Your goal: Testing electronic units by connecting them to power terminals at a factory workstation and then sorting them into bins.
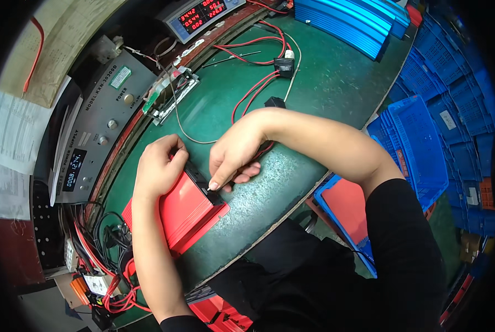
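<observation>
A red ribbed metal case (185, 209) with a black end panel (198, 181) lies at an angle on the green bench mat, in front of me. My left hand (161, 163) is closed over the case's far corner, fingers curled round its edge and partly hidden. At the black panel's near end, my right hand (236, 155) is bent down with thumb and fingers pinched together. Something small and pale shows at the thumb tip, too small to name. Red wires pass behind the right hand.
A grey power supply (100, 124) and a meter with red digits (200, 19) line the bench's back. Near them stands a small fixture with a green board (167, 97). Blue ribbed cases (344, 25) sit far right; blue crates (413, 144) stack beyond the edge. Cables (112, 232) tangle left.
</observation>
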The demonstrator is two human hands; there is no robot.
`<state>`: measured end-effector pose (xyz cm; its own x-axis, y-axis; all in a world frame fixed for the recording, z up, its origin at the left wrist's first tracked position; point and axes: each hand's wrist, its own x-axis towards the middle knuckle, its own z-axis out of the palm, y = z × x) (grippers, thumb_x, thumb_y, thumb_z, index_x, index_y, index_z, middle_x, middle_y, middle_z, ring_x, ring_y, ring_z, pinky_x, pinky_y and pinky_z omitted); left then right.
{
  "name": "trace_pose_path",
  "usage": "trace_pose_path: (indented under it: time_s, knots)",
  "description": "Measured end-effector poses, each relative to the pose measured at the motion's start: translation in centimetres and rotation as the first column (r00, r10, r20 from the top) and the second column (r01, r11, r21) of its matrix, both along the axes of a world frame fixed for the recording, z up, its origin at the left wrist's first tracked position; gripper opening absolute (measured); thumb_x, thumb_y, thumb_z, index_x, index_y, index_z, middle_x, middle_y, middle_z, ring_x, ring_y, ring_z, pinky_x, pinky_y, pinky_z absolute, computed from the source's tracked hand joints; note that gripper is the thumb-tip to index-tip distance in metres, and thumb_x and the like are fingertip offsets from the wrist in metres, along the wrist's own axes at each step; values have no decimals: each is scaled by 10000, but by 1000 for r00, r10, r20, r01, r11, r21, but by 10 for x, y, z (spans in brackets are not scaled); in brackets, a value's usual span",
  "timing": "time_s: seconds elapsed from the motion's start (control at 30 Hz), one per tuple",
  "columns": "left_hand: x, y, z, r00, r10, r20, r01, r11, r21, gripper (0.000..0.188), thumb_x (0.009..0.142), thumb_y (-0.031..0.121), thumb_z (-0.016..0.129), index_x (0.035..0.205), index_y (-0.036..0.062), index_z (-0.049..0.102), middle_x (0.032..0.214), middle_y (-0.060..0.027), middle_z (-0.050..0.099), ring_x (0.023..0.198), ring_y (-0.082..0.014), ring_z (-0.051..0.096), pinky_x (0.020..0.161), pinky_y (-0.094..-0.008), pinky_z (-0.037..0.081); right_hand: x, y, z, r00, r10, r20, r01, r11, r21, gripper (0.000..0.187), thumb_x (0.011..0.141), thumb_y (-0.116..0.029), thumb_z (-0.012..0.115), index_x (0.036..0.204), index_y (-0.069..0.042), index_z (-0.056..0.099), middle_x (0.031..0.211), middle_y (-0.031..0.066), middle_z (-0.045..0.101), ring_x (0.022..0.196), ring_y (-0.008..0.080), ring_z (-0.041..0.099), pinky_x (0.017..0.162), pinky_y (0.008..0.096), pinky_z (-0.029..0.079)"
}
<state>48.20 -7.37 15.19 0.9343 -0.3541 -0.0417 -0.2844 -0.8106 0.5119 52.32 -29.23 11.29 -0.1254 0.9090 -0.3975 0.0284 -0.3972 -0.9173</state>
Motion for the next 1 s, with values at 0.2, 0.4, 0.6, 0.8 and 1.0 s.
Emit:
trace_pose_path:
  time_s: [0.2,0.4,0.6,0.8,1.0]
  knots:
    - [0,-4,3,997,77,26,-80,988,130,242,785,241,608,802,6,663,807,-204,686,804,-396,671,734,-472,522,-2,4,-2,996,-49,-78,52,998,27,502,1056,-445,562,971,39,667,647,12,574,480,73,487,447,248,382]
    - [-1,-5,5,996,88,18,-90,985,148,256,782,264,615,799,16,676,833,-211,701,852,-409,683,782,-501,536,-12,12,-3,995,-66,-80,70,996,47,543,1077,-465,514,980,50,654,687,14,588,539,71,537,481,239,418]
    - [-4,1,3,993,37,112,-44,997,59,260,793,269,613,801,18,680,832,-203,685,836,-397,671,760,-487,530,-19,4,17,973,-76,217,58,995,87,533,1075,-476,498,947,16,657,707,59,635,578,146,611,541,314,491]
    - [-7,5,1,972,-18,234,29,999,-45,238,838,217,637,822,-19,664,801,-197,627,778,-381,637,712,-455,502,-30,-4,36,481,-207,852,-132,944,304,411,884,-446,728,872,-44,640,804,150,688,789,388,669,677,505,505]
    - [-8,7,3,975,-53,214,71,995,-75,254,856,235,651,833,-17,677,799,-201,638,753,-375,644,686,-447,500,-31,3,33,421,-216,881,-208,923,325,396,919,-436,687,917,-46,617,881,127,689,862,388,669,709,504,514]
